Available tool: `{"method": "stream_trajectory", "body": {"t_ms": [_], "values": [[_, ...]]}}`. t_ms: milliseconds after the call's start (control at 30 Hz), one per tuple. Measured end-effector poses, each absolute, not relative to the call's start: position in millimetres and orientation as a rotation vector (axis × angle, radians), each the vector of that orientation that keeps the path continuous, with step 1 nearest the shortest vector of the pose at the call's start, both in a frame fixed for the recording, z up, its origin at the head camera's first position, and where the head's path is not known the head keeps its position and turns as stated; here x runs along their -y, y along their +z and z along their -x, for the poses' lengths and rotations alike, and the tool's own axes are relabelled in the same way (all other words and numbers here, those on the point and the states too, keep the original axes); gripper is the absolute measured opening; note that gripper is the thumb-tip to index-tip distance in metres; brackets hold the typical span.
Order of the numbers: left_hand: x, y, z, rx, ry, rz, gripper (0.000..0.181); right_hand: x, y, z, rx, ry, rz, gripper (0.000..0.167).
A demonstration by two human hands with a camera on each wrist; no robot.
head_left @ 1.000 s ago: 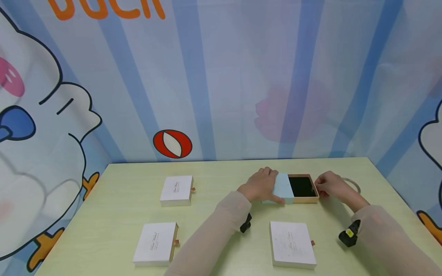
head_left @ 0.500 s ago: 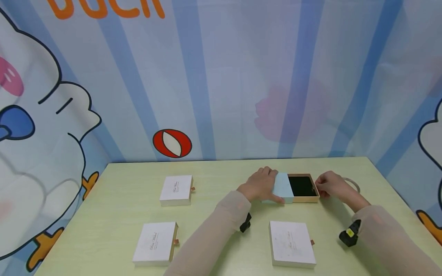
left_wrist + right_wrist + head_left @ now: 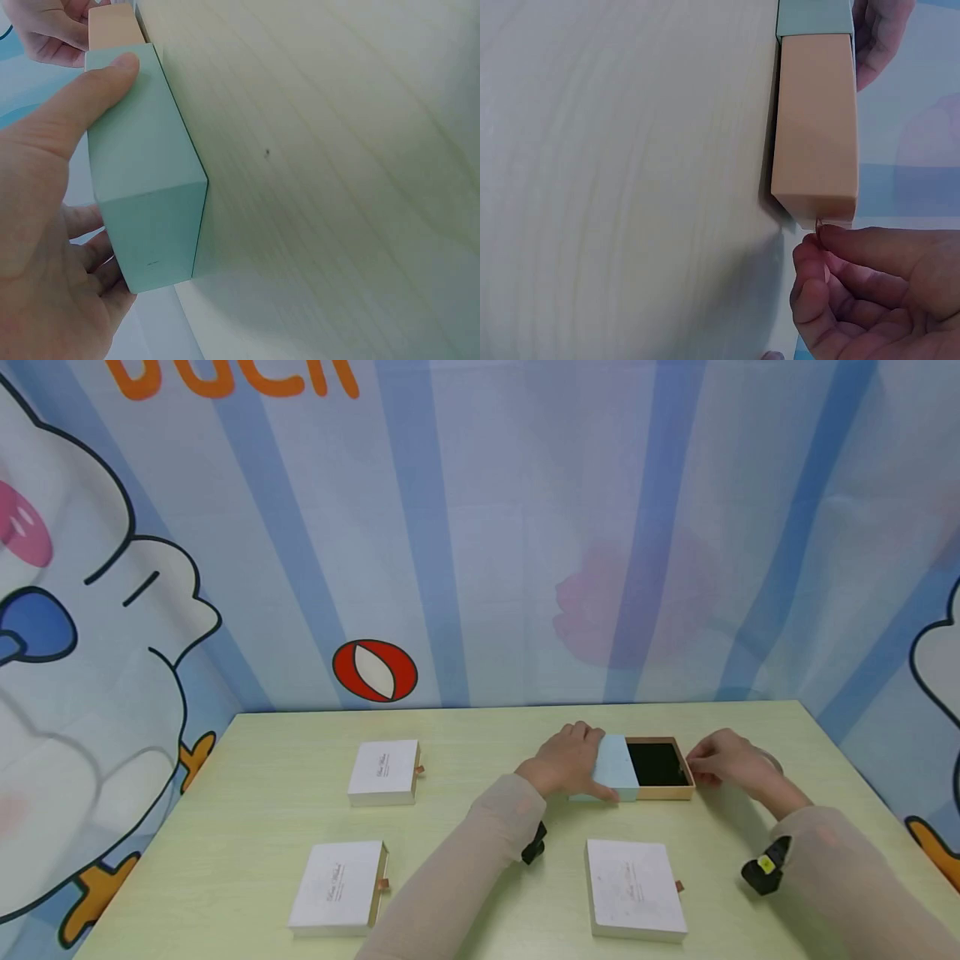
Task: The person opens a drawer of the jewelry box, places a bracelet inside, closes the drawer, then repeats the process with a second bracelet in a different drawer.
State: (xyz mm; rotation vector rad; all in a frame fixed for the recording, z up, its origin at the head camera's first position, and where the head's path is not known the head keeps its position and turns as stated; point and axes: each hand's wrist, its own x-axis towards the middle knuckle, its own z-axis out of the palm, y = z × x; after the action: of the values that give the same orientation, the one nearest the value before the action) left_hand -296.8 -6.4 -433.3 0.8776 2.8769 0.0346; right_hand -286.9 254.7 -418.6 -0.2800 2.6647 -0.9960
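Note:
A light blue sliding drawer box (image 3: 616,767) lies at the back right of the table, its tan drawer (image 3: 817,120) drawn partway out to the right. Black shows inside the drawer in the head view. My left hand (image 3: 564,763) grips the blue sleeve (image 3: 146,139), thumb on the near side and fingers round the far side. At the drawer's outer end, thumb and forefinger of my right hand (image 3: 738,764) pinch a small pull tab (image 3: 820,227), mostly hidden by the fingertips.
White drawer boxes with small brown tabs lie about the pale wooden table (image 3: 480,860): one at back left (image 3: 383,772), one at front left (image 3: 339,888), one at front right (image 3: 634,888). Behind the table hangs a printed blue striped cloth (image 3: 495,527).
My right hand and wrist have shifted slightly to the right. The left hand, the blue box and the drawer look the same.

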Motion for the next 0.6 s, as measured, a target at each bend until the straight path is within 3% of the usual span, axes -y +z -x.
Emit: {"method": "stream_trajectory", "body": {"t_ms": [600], "values": [[6,-435,297,-2.877,0.052,-0.876,0.103,-272,-415,284,-2.894,-0.952,0.227,0.031]]}}
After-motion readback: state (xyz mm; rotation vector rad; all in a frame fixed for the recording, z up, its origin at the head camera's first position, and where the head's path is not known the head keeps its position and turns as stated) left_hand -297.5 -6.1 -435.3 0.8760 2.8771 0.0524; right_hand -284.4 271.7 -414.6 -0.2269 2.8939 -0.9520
